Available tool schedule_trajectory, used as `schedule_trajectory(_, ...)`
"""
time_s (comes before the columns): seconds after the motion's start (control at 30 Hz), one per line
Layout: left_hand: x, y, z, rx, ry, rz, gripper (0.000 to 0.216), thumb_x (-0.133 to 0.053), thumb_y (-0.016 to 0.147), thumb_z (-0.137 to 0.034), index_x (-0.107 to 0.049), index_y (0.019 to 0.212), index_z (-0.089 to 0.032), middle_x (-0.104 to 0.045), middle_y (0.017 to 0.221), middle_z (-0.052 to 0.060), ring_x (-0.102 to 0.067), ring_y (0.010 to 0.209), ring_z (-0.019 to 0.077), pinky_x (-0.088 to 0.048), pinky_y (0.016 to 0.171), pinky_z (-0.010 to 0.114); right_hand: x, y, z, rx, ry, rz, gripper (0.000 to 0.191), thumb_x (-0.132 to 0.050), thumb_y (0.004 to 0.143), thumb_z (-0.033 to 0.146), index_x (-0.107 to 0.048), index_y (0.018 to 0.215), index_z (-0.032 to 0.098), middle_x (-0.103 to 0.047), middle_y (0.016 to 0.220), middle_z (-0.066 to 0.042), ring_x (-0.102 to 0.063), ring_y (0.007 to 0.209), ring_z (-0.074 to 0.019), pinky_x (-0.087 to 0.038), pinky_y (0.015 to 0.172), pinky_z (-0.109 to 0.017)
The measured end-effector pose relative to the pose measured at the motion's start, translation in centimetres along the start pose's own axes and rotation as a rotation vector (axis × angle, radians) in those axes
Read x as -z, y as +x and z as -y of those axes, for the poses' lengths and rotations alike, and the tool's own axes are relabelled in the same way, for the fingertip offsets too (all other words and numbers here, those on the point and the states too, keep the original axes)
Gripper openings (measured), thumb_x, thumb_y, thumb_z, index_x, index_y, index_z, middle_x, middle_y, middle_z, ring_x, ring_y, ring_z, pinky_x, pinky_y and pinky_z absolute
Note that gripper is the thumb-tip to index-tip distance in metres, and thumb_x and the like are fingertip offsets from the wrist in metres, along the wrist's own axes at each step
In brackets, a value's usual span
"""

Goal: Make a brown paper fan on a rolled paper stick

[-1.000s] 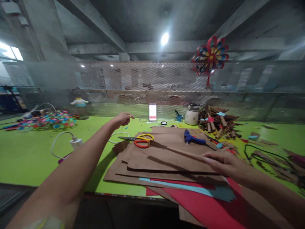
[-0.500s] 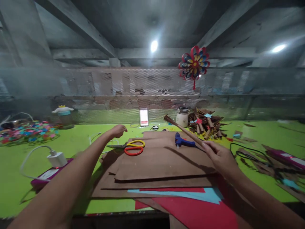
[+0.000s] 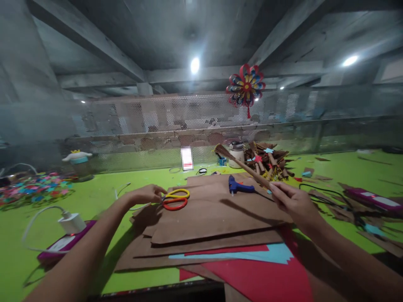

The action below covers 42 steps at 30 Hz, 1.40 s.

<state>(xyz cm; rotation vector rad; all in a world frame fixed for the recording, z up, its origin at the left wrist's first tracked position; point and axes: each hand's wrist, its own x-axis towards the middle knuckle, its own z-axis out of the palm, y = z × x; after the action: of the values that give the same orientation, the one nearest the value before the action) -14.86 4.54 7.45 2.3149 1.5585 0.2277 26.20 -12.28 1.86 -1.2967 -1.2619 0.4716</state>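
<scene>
My left hand (image 3: pixel 149 194) is at the scissors (image 3: pixel 175 199), its bent fingers closed on them near the pivot. The scissors have one yellow and one orange handle loop, and the hand hides their blades. In my right hand (image 3: pixel 291 203), pinched between thumb and fingers, is a thin rolled brown paper stick (image 3: pixel 250 170). Its fringed, broom-like end points up and left. Below the stick, a blue glue gun (image 3: pixel 241 187) lies on a stack of brown paper sheets (image 3: pixel 201 224).
A pile of brown paper rolls with stars (image 3: pixel 267 159) lies behind, beside a lidded jar (image 3: pixel 236 155). Loose paper stars (image 3: pixel 40 188) cover the left. Purple power strips (image 3: pixel 56 245) with cables sit at both sides. Red paper (image 3: pixel 261 277) overhangs the front edge.
My left hand has come down onto the scissors, covering the blades. My right hand still holds the paper stick. The view has shifted and tilted slightly.
</scene>
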Motion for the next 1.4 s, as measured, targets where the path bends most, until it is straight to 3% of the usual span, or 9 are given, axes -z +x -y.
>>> schedule_trajectory(0.17,1.4,-1.6,-6.7,-0.275,-0.514,-0.299,0.064,-0.062,0.071,-0.041,-0.049,0.126,-0.012,-0.052,0.128,0.017,-0.050,0.116,0.0261,-0.040,0.093,0.035,-1.8,-1.5,1.0,0.032,0.057,-0.024,0.040,-0.056,0.077,0.053,-0.062,0.093,0.017,-0.043,0.053,0.003,-0.038,0.045,-0.0111,-0.028,0.040,-0.023)
schedule_trajectory(0.3,2.5,-2.3,-13.5,-0.524,-0.884,-0.316,0.080,-0.066,0.074,-0.033,-0.025,0.140,-0.015,-0.057,0.121,0.019,-0.054,0.110,0.0233,-0.044,0.087,0.034,-2.5,-2.2,1.2,0.205,-0.132,-0.112,0.034,-0.054,0.080,0.046,-0.064,0.098,0.019,-0.063,0.073,-0.005,-0.057,0.063,-0.0180,-0.045,0.053,-0.026)
schedule_trajectory(0.43,2.3,-2.8,-17.0,-0.477,-1.000,-0.288,0.076,-0.068,0.073,-0.029,-0.031,0.137,-0.012,-0.066,0.091,0.014,-0.063,0.087,0.0199,-0.047,0.074,0.031,-2.9,-2.6,0.9,0.370,-0.221,-0.198,0.030,-0.051,0.084,0.040,-0.062,0.103,0.020,-0.067,0.096,-0.008,-0.062,0.086,-0.0225,-0.050,0.074,-0.031)
schedule_trajectory(0.67,1.9,-3.2,-17.3,-0.400,-1.030,-0.230,0.057,-0.070,0.071,-0.026,-0.048,0.121,-0.009,-0.044,0.046,-0.008,-0.046,0.045,0.0078,-0.042,0.054,0.025,-2.9,-2.6,0.7,0.562,-0.308,-0.317,0.026,-0.049,0.087,0.029,-0.055,0.111,0.022,-0.062,0.103,-0.008,-0.060,0.092,-0.0219,-0.048,0.083,-0.035)
schedule_trajectory(0.87,1.4,-3.1,-16.6,-0.389,-0.559,-0.521,0.039,-0.044,0.087,-0.042,-0.054,0.116,-0.018,-0.045,0.047,-0.006,-0.041,0.037,0.0089,-0.031,0.042,0.022,-2.8,-2.4,0.7,0.819,-0.394,-0.350,0.036,-0.051,0.086,0.015,-0.051,0.121,0.023,-0.059,0.101,-0.008,-0.058,0.094,-0.0208,-0.046,0.083,-0.034)
schedule_trajectory(1.0,0.9,-3.3,-15.8,-0.410,-0.334,-0.613,0.041,-0.033,0.090,-0.045,-0.064,0.088,-0.018,-0.057,0.059,0.001,-0.054,0.053,0.0132,-0.041,0.055,0.024,-2.8,-2.5,0.8,0.900,-0.473,-0.378,0.046,-0.053,0.084,0.011,-0.046,0.128,0.024,-0.059,0.100,-0.008,-0.059,0.093,-0.0210,-0.047,0.081,-0.033)
schedule_trajectory(1.17,0.7,-3.7,-14.9,-0.376,-0.342,-0.865,0.029,-0.044,0.083,-0.032,-0.068,0.080,-0.016,-0.063,0.097,0.008,-0.057,0.095,0.0198,-0.041,0.088,0.030,-2.4,-2.6,0.7,0.943,-0.526,-0.383,0.051,-0.055,0.083,0.010,-0.046,0.130,0.026,-0.059,0.092,-0.006,-0.060,0.085,-0.0188,-0.049,0.077,-0.031)
schedule_trajectory(1.23,0.3,-3.9,-14.8,-0.316,-0.565,-0.821,0.025,-0.048,0.078,-0.030,-0.067,0.072,-0.015,-0.064,0.087,0.008,-0.059,0.086,0.0199,-0.045,0.083,0.032,-2.4,-2.6,0.7,0.963,-0.549,-0.386,0.050,-0.056,0.083,0.010,-0.047,0.130,0.026,-0.059,0.089,-0.006,-0.060,0.082,-0.0179,-0.049,0.075,-0.030)
schedule_trajectory(1.4,-1.7,-4.8,-15.7,-0.240,-1.383,-0.347,0.022,-0.043,0.080,-0.021,-0.057,0.066,-0.011,-0.065,0.069,0.009,-0.065,0.070,0.0194,-0.051,0.069,0.032,-2.8,-2.5,1.2,1.054,-0.555,-0.434,0.051,-0.059,0.080,0.009,-0.051,0.128,0.026,-0.060,0.082,-0.004,-0.061,0.074,-0.0153,-0.049,0.069,-0.027)
